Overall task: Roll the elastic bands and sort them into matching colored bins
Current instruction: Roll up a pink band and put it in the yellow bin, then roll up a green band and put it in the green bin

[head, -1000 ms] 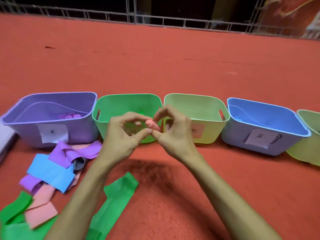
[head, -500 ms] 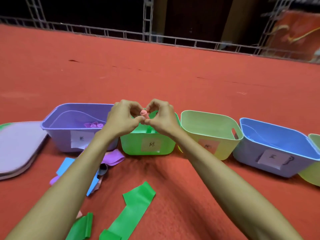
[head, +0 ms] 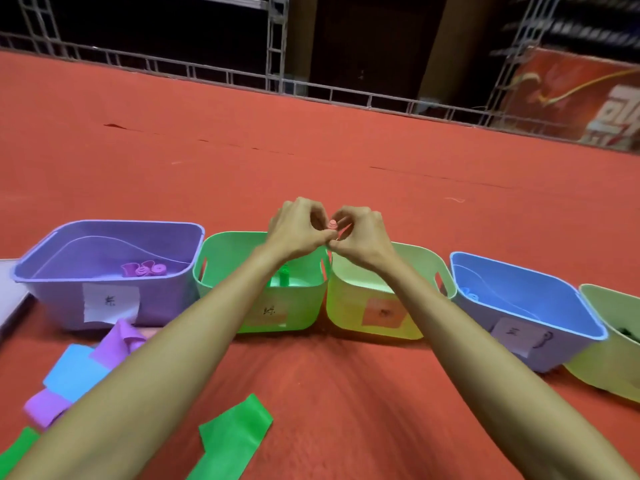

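Both my hands are stretched forward and meet above the gap between the green bin [head: 221, 244] and the yellow-green bin [head: 422, 261]. My left hand [head: 294, 230] and my right hand [head: 360, 237] together pinch a small pink rolled band [head: 332, 224] at the fingertips. The purple bin [head: 104, 299] at the left holds several purple rolls [head: 145, 269]. A green roll [head: 284, 277] stands in the green bin. The blue bin [head: 540, 306] sits at the right, with a small blue roll [head: 471, 294] inside.
Flat bands lie on the red carpet at the lower left: purple [head: 119, 341], blue [head: 74, 372] and green [head: 232, 441] strips. Another yellow-green bin [head: 609, 362] is at the far right. A grey board edge [head: 10, 306] shows at the left. A metal truss fence [head: 277, 77] borders the far carpet.
Both hands have reached forward and up with the pink roll, from in front of the green bin to above the bins' far rims. The camera has tilted up.
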`<control>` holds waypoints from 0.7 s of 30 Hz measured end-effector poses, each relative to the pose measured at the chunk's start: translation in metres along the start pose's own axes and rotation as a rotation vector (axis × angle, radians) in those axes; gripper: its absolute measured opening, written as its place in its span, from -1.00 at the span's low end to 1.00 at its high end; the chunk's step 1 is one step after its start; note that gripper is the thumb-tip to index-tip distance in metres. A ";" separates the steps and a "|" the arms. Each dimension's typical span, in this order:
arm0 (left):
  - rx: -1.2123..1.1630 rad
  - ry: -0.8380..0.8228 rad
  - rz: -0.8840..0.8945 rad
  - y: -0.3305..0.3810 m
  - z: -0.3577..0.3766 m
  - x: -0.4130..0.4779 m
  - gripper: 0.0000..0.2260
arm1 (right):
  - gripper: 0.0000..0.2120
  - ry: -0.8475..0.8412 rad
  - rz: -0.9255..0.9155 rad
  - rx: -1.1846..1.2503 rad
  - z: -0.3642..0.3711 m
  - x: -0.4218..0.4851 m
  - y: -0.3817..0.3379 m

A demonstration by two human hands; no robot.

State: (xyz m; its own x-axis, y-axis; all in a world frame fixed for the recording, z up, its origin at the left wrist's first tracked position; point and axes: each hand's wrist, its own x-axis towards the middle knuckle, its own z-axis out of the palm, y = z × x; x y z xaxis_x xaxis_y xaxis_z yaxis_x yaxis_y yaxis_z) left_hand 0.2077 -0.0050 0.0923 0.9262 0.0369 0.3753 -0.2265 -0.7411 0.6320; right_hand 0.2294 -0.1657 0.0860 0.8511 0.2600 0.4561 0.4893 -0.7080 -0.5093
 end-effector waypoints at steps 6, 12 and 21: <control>0.118 -0.182 -0.040 0.015 0.052 0.029 -0.81 | -0.88 -0.213 0.107 -0.112 -0.019 0.019 0.051; 0.481 -0.345 0.046 0.020 0.081 0.052 -0.72 | -0.86 -0.397 0.167 -0.137 -0.004 0.029 0.086; 0.869 -0.479 0.212 0.034 0.129 0.069 -0.62 | -0.81 -0.582 0.280 -0.043 0.020 0.039 0.119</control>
State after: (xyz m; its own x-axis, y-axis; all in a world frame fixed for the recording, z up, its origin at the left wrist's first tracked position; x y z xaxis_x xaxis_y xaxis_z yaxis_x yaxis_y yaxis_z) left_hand 0.3023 -0.1138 0.0523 0.9590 -0.2832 -0.0098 -0.2794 -0.9393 -0.1993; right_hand 0.3249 -0.2265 0.0284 0.9156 0.3663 -0.1659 0.2357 -0.8232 -0.5165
